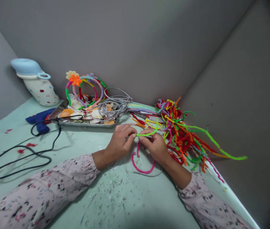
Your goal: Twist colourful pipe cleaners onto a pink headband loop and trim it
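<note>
My left hand [120, 141] and my right hand [155, 146] meet over the pale green table, both closed in a pinch on a light green pipe cleaner [148, 133] that curves up to the right. Below the hands a pink pipe-cleaner-wrapped hoop [141, 165] curves over the table; whether a hand also holds it is hidden. A heap of coloured pipe cleaners [182, 133] lies just right of my right hand.
A metal tray [87, 122] at the back holds shells, grey wire headbands [112, 106] and wrapped colourful headbands [84, 87]. A black cable [37, 149] loops at left. A white spotted container with blue lid [36, 81] and a blue glue gun [40, 119] stand by the grey walls.
</note>
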Tool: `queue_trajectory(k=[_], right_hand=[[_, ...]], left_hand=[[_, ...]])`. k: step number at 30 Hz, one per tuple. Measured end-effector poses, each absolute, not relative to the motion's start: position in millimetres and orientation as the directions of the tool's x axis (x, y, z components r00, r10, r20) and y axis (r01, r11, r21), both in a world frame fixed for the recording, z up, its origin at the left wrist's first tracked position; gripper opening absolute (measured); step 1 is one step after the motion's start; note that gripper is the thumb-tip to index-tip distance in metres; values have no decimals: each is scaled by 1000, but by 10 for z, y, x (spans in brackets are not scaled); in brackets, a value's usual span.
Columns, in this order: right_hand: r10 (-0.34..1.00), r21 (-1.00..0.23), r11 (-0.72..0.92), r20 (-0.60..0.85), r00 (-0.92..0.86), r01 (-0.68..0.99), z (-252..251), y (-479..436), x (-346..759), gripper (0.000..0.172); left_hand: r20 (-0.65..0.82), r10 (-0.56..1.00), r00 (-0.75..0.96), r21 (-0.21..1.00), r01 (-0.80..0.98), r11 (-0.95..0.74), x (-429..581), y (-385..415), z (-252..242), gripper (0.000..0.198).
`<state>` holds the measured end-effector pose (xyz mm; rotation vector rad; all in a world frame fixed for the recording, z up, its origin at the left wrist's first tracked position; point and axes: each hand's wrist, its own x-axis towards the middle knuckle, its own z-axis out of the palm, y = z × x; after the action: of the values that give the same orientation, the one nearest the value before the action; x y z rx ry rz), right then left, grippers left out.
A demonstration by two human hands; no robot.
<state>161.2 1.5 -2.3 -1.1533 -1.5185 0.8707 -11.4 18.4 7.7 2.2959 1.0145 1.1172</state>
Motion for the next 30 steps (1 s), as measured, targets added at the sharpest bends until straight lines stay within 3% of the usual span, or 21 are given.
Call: queue_trajectory(k=[6,17,30], right_hand=[[966,-943,260,256,-46,209,-26,-2,1621,16],[995,-992,76,70,-65,98,29,14,1644,20],[992,-986,105,95,-88,127,35,0,1639,28]], left_hand=[[514,743,429,600,439,-669,-121,181,72,16],[528,721,448,579,431,-692,-105,182,62,14],[513,723,463,570,446,-690,-115,176,65,16]])
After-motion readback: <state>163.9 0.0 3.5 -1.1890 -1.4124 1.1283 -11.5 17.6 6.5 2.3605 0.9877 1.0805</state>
